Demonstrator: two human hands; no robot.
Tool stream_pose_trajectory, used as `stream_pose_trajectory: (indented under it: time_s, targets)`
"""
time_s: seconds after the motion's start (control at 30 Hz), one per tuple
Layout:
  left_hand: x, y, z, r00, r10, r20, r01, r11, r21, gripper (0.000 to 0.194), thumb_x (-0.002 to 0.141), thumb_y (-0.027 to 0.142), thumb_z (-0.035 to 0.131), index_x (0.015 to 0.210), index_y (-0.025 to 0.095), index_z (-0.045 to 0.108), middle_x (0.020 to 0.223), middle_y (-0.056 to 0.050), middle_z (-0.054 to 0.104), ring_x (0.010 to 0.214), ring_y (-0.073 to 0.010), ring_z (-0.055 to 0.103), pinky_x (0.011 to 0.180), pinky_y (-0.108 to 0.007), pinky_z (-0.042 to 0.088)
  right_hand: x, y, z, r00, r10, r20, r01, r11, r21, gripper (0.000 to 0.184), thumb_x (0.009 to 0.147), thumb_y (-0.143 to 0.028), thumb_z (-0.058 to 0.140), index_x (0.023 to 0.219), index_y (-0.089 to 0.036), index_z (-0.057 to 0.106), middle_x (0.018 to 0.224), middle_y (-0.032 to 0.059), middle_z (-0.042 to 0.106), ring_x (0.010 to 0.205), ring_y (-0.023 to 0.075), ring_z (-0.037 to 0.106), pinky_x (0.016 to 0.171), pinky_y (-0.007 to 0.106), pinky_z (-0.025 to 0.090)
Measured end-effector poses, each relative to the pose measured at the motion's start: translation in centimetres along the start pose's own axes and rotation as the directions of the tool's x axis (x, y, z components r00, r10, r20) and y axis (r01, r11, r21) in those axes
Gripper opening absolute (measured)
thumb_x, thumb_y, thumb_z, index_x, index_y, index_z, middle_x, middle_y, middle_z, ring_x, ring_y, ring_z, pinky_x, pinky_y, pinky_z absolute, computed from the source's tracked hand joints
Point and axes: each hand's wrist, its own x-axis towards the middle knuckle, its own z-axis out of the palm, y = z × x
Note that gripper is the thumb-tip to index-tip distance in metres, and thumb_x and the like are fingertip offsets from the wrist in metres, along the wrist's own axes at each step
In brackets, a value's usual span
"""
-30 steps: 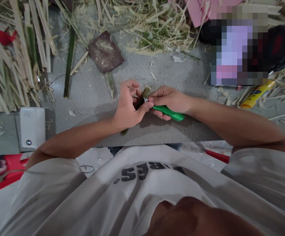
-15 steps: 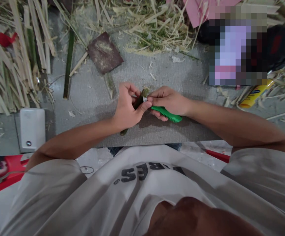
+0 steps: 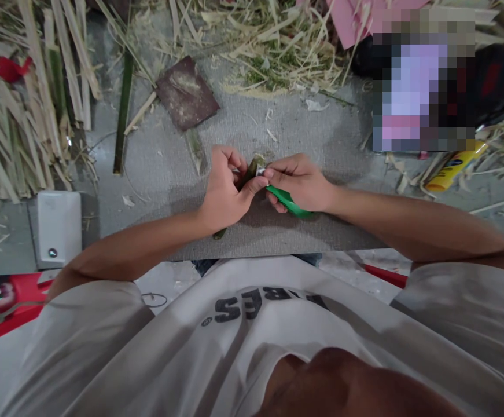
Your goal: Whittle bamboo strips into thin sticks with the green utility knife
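My left hand (image 3: 229,191) is closed around a dark green bamboo stick (image 3: 252,168), which slants from upper right to lower left. Its lower end sticks out below the palm, and a pale cut shows near the upper end. In my right hand (image 3: 301,180) is a green-handled utility knife (image 3: 290,202). The short visible bit of its blade lies against the stick near the top, beside my left thumb. My fingers cover much of the handle and the stick's middle.
A brown square plate (image 3: 187,92) lies ahead. Bamboo strips (image 3: 0,147) and a white power bank (image 3: 59,226) are on the left. Shavings (image 3: 286,46) are heaped at the back. On the right rest a yellow tube (image 3: 455,167) and a dark power tool (image 3: 499,81).
My right hand has turned slightly, so the green handle tilts more steeply and less of it shows. The left hand keeps its hold on the stick.
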Motion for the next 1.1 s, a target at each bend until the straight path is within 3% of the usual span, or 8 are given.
stream_pose_trajectory:
  time_s: [0.13,0.27,0.4,0.53,0.73,0.97,1.1]
  targets:
    - [-0.1,0.5,-0.1,0.993,-0.084,0.083,0.086,0.996,-0.012,0.046,0.108,0.054,0.079,0.122,0.029,0.044,0.103,0.004,0.052,0.061,-0.0028,0.051,0.051,-0.02,0.037,0.0,0.8,0.5,0.972,-0.166,-0.164,0.155,0.985,-0.079,0.064,0.101,-0.075,0.084,0.085,-0.02,0.054,0.062,-0.0052,0.061,0.044,0.0089,0.06,0.039,0.018,0.048]
    - [0.0,1.3,-0.3,0.982,-0.134,0.133,0.139,0.99,-0.027,0.047,0.102,0.045,0.085,0.124,0.028,0.048,0.095,0.005,0.058,0.061,-0.0064,0.055,0.054,-0.024,0.042,0.0,0.6,0.3,0.948,-0.21,-0.241,0.18,0.974,-0.139,0.061,0.094,-0.07,0.094,0.092,-0.019,0.06,0.063,-0.0064,0.06,0.042,0.0086,0.058,0.037,0.019,0.046]
    - [0.5,2.4,-0.5,0.967,-0.205,0.149,0.207,0.978,0.003,0.046,0.101,0.048,0.085,0.124,0.027,0.051,0.073,0.011,0.056,0.056,-0.0101,0.056,0.057,-0.028,0.044,0.0,0.2,0.2,0.962,-0.191,-0.196,0.175,0.98,-0.095,0.055,0.097,-0.066,0.093,0.094,-0.019,0.065,0.064,-0.0055,0.061,0.043,0.009,0.058,0.038,0.02,0.046]
    - [1.1,3.4,-0.8,0.96,-0.264,0.09,0.258,0.963,0.078,0.037,0.104,0.054,0.081,0.114,0.025,0.059,0.062,0.011,0.061,0.052,-0.01,0.056,0.056,-0.028,0.041,0.1,0.4,-0.2,0.974,-0.201,-0.102,0.201,0.98,-0.019,0.053,0.101,-0.065,0.09,0.096,-0.018,0.067,0.061,-0.006,0.061,0.043,0.0099,0.059,0.04,0.021,0.049]
    - [1.5,3.5,-1.0,0.979,-0.192,0.071,0.182,0.975,0.124,0.031,0.109,0.054,0.073,0.109,0.025,0.063,0.057,0.01,0.062,0.048,-0.0101,0.053,0.054,-0.029,0.036,0.2,0.4,-0.3,0.979,-0.175,-0.108,0.168,0.983,-0.069,0.049,0.097,-0.056,0.097,0.098,-0.017,0.068,0.059,-0.0066,0.06,0.043,0.0096,0.057,0.041,0.021,0.05]
    - [1.1,2.2,-0.9,0.978,-0.198,0.059,0.192,0.977,0.088,0.039,0.112,0.067,0.065,0.116,0.027,0.062,0.055,0.01,0.054,0.046,-0.0113,0.048,0.054,-0.03,0.034,0.4,0.6,-0.1,0.973,-0.195,-0.125,0.182,0.977,-0.109,0.054,0.099,-0.065,0.092,0.098,-0.019,0.064,0.058,-0.0081,0.057,0.042,0.0085,0.053,0.041,0.02,0.046]
    - [1.2,2.2,-1.1,0.953,-0.251,0.17,0.256,0.967,-0.008,0.04,0.112,0.066,0.064,0.124,0.027,0.061,0.067,0.006,0.065,0.053,-0.0121,0.056,0.054,-0.029,0.039,0.4,0.6,0.0,0.949,-0.248,-0.195,0.228,0.966,-0.123,0.054,0.097,-0.064,0.094,0.097,-0.02,0.064,0.06,-0.0073,0.06,0.043,0.0083,0.054,0.04,0.02,0.044]
